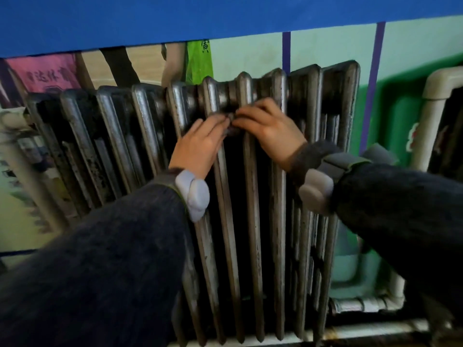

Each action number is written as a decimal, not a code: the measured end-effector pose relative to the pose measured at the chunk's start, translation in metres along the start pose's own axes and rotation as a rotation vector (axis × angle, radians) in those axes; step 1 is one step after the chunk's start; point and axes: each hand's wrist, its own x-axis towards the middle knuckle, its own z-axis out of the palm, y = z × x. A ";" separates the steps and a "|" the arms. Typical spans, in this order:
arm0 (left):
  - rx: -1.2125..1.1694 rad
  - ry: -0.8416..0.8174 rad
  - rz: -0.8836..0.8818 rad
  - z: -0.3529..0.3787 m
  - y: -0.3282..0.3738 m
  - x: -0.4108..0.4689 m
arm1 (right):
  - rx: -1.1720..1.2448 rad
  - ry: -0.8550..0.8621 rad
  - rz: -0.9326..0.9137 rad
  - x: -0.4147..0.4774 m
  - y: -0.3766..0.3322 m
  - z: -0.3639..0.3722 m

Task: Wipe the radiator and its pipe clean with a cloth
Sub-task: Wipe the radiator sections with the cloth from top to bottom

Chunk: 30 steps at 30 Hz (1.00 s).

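Note:
A dark grey cast-iron radiator point(140, 126) with several upright columns fills the middle of the head view. My left hand point(200, 144) and my right hand point(268, 128) meet near its top, fingertips together over the gap between two columns. Between the fingertips sits a small dark wad that looks like the cloth point(231, 121), mostly hidden; both hands seem to pinch it. A white pipe point(433, 106) rises at the right of the radiator, and another white pipe point(363, 329) runs along the floor below it.
A blue ledge point(225, 16) overhangs the radiator. Behind it is a green wall point(253, 56) with purple stripes. A white pipe point(27, 169) slants down at the left. A pale green tub point(350, 266) stands at the lower right, beside the radiator.

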 end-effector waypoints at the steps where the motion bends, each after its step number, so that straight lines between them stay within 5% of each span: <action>1: 0.008 -0.055 0.041 0.000 0.002 -0.009 | -0.016 -0.018 -0.034 -0.012 -0.005 0.001; 5: 0.035 -0.148 0.125 0.000 0.007 -0.023 | 0.017 -0.081 -0.050 -0.028 -0.015 -0.002; 10: 0.217 -0.056 0.229 -0.007 -0.003 -0.017 | -0.126 -0.181 -0.137 -0.015 -0.015 -0.003; 17: 0.305 0.186 0.077 -0.020 -0.048 -0.007 | 0.116 -0.034 0.013 0.035 -0.030 0.014; 30: 0.295 0.333 0.157 -0.013 -0.072 -0.001 | -0.054 0.037 0.043 0.045 -0.033 0.027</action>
